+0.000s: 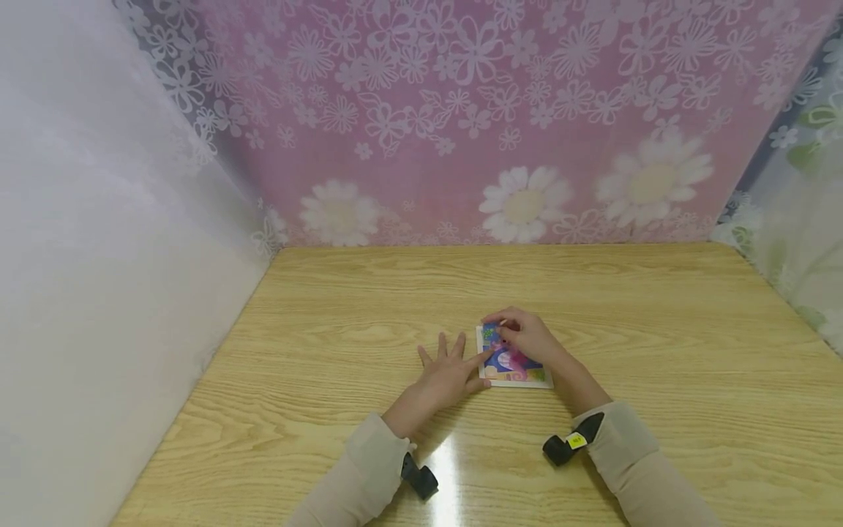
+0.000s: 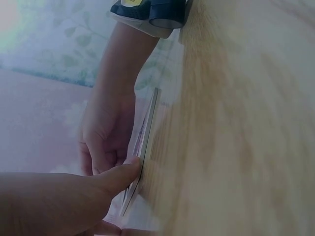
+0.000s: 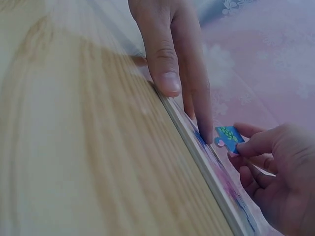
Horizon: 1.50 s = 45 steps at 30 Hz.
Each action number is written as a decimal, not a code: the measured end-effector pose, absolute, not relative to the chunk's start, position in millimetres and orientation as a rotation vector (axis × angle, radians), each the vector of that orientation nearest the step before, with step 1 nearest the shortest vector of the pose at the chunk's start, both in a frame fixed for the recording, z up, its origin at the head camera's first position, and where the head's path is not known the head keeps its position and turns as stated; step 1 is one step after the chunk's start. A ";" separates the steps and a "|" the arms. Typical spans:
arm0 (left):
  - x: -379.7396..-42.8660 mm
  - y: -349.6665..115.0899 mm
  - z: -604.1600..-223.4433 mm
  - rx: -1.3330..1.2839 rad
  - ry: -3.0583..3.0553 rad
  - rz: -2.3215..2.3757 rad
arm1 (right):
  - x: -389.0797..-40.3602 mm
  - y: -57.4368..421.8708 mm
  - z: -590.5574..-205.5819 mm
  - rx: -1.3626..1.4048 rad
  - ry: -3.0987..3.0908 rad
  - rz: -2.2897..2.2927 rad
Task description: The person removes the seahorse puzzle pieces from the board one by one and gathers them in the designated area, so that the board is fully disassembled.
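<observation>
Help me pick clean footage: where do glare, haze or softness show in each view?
Head view: a white glare streak on the yellow wood-grain table, near the picture's bottom; left wrist view: upper-left corner washed out, table grain soft and hazy; right wrist view: pale haze at top left, though the small blue jigsaw piece with green marks reads clearly.

No legible txt: marks on 1 yellow sticker point(image 1: 576, 440), R wrist strap point(image 1: 592, 427), too small.

A pink flowered backdrop point(image 1: 421, 165) rises behind the table point(image 1: 296, 329) — wood-grained, glossy.
</observation>
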State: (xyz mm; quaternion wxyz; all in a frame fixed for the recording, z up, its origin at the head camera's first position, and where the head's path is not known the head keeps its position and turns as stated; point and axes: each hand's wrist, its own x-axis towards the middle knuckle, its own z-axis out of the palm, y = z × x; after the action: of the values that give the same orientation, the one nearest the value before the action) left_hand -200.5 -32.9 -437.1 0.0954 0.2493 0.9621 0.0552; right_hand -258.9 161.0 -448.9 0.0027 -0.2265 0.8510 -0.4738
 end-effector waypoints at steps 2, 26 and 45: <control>-200.2 -32.7 -436.4 0.745 2.847 0.169 | -258.9 163.3 -447.0 -0.686 2.668 -1.502; -196.2 -35.3 -428.4 0.677 2.847 0.233 | -244.0 248.9 -424.9 -0.603 2.779 -1.491; -198.7 -36.3 -435.7 0.691 2.871 0.241 | -239.3 281.3 -443.9 -0.431 2.770 -1.444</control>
State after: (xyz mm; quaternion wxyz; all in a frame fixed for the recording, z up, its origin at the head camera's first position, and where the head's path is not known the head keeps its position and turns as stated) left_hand -198.7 -36.3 -435.7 0.0893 0.2323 0.9652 0.0810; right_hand -239.3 281.3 -443.9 -0.0060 -0.1368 0.8784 -0.4579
